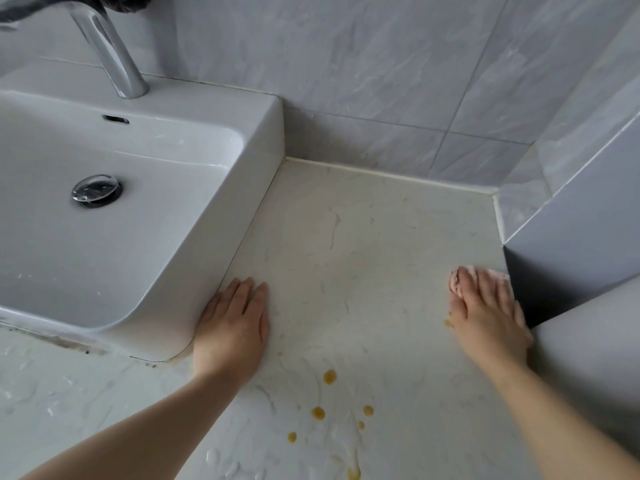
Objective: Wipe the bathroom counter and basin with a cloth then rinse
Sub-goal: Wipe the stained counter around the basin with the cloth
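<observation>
The pale marble counter (363,244) runs to the right of the white basin (145,216). My right hand (485,317) lies flat with straight fingers on a pink cloth (459,280), pressing it onto the counter at the right edge, against the grey wall corner. Only the cloth's edges show around my fingers. My left hand (235,327) rests flat on the counter beside the basin's right wall, holding nothing. Several orange-brown drops (329,377) lie on the counter between my forearms.
A chrome tap (110,57) stands behind the basin, whose drain plug (97,190) is in the middle. Grey tiled walls (398,74) close the back and right. A grey wall corner (571,258) juts in at the right. White foam streaks (228,465) lie near the front.
</observation>
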{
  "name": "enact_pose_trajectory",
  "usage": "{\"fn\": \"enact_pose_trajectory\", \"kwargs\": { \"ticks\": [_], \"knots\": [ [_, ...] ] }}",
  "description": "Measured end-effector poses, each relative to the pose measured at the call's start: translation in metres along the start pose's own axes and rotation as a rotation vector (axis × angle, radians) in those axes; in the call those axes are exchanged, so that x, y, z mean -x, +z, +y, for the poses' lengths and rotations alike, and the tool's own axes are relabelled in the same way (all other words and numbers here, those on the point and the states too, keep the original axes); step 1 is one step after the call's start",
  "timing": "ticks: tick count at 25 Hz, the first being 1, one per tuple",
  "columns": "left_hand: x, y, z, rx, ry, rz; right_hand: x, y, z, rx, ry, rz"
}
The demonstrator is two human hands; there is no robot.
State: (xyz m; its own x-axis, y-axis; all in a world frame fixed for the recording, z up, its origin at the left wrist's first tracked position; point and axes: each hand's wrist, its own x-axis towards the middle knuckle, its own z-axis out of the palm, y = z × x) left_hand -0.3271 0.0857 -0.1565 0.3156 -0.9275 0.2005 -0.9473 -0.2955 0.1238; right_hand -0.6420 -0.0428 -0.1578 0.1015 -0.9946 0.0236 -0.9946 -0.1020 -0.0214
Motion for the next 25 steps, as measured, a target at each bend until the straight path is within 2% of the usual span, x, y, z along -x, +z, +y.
{"fn": "enact_pose_trajectory", "kwargs": {
  "ticks": [2, 4, 6, 8, 10, 12, 15, 16, 18, 20, 21, 23, 25],
  "knots": [
    [0.002, 0.000, -0.001, 0.022, -0.017, -0.028, 0.036, 0.006, -0.028, -0.055, -0.080, 0.037],
    [0.004, 0.002, -0.006, 0.002, 0.006, -0.068, 0.080, 0.005, -0.045, -0.117, -0.331, 0.057],
    [0.006, 0.003, -0.011, -0.064, 0.063, -0.114, 0.071, 0.002, -0.022, -0.013, -0.451, 0.082],
    [0.009, 0.002, -0.013, -0.065, 0.075, -0.156, 0.030, 0.000, 0.011, 0.069, -0.223, 0.027],
    [0.010, 0.002, -0.013, -0.035, 0.078, -0.138, 0.015, -0.011, 0.006, -0.008, 0.025, -0.050],
    [0.010, 0.002, -0.011, -0.064, 0.082, -0.167, 0.049, -0.006, -0.019, -0.075, -0.032, 0.012],
    [0.010, 0.002, -0.012, -0.109, 0.092, -0.155, 0.103, -0.008, -0.030, -0.099, -0.378, 0.000],
    [0.011, 0.002, -0.012, -0.113, 0.087, -0.154, 0.091, -0.005, -0.017, -0.054, -0.410, 0.014],
    [0.012, 0.003, -0.012, -0.101, 0.073, -0.151, 0.046, -0.001, 0.005, 0.054, -0.248, -0.038],
    [0.012, 0.003, -0.011, -0.110, 0.076, -0.136, 0.014, -0.008, -0.004, 0.023, 0.013, -0.094],
    [0.013, 0.003, -0.011, -0.112, 0.076, -0.135, 0.019, -0.006, -0.020, -0.029, 0.047, -0.067],
    [0.013, 0.002, -0.011, -0.097, 0.063, -0.138, 0.060, -0.002, -0.054, -0.124, -0.154, 0.046],
    [0.013, 0.001, -0.011, -0.092, 0.062, -0.126, 0.097, -0.007, -0.061, -0.149, -0.436, 0.016]
  ]
}}
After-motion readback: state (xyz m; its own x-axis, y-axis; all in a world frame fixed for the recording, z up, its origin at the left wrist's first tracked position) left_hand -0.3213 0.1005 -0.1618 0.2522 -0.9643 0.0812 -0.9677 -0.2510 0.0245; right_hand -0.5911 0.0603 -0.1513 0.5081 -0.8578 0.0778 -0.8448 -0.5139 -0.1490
